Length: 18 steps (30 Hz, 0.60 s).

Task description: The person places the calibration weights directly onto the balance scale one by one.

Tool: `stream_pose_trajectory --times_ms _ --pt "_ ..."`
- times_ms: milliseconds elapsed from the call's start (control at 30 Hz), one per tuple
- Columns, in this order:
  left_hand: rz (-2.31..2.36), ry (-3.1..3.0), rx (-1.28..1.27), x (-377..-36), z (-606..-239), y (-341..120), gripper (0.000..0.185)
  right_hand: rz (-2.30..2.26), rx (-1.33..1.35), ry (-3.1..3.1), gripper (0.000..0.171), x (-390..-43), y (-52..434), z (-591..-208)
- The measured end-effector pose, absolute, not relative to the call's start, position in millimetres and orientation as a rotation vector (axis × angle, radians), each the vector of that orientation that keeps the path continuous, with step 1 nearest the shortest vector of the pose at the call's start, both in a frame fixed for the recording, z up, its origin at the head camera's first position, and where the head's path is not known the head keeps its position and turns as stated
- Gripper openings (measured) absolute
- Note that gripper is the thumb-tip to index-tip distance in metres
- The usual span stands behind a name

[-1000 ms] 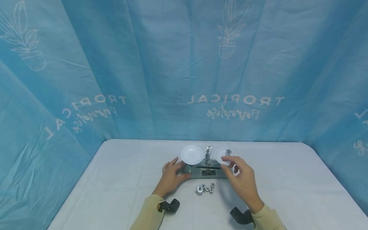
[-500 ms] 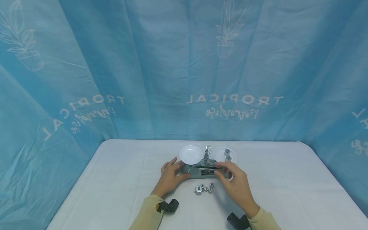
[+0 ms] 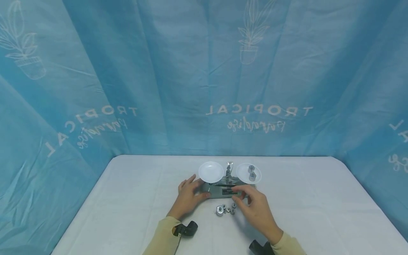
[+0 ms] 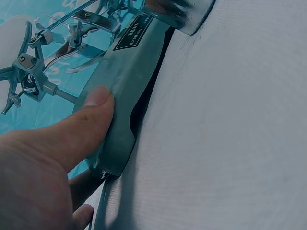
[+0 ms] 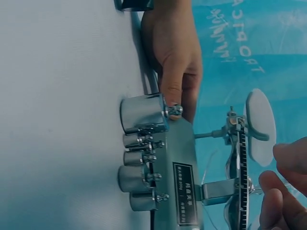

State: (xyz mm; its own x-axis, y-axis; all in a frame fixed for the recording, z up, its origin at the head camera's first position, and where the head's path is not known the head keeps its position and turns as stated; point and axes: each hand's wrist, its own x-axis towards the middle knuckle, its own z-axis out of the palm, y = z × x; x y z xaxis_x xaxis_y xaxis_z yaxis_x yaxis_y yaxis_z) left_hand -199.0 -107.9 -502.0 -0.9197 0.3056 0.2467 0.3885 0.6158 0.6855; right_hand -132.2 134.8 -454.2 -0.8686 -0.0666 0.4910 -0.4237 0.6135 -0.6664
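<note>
A small balance scale (image 3: 224, 189) sits on the white table (image 3: 127, 198), a little behind the middle, its long axis running left to right across the person's front and its label plate facing them. The left pan (image 3: 210, 171) is bare, while the right pan (image 3: 249, 173) carries two small metal weights (image 3: 251, 172). The left hand (image 3: 188, 196) rests against the scale's left end, thumb pressed flat on the grey base and fingers only slightly bent, steadying rather than gripping it. The right hand (image 3: 256, 209) hovers over the front of the base, just right of centre, fingers loosely curled near the beam; the right wrist view shows nothing between the fingertips (image 5: 274, 201). A cluster of loose weights (image 3: 226, 209) stands upright on the table just in front of the scale, near the right hand.
</note>
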Motion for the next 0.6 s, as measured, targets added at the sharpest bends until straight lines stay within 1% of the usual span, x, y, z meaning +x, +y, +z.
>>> stream_pose_trajectory --times_ms 267,600 --pt "-1.172 -2.736 -0.573 -199.6 -504.2 -106.9 0.059 1.134 0.354 -2.496 0.029 -131.4 132.4 -459.0" --pt "-1.165 -2.744 -0.568 -199.6 -503.8 -107.0 0.06 1.15 0.263 -2.608 0.023 -134.3 132.9 -464.2"
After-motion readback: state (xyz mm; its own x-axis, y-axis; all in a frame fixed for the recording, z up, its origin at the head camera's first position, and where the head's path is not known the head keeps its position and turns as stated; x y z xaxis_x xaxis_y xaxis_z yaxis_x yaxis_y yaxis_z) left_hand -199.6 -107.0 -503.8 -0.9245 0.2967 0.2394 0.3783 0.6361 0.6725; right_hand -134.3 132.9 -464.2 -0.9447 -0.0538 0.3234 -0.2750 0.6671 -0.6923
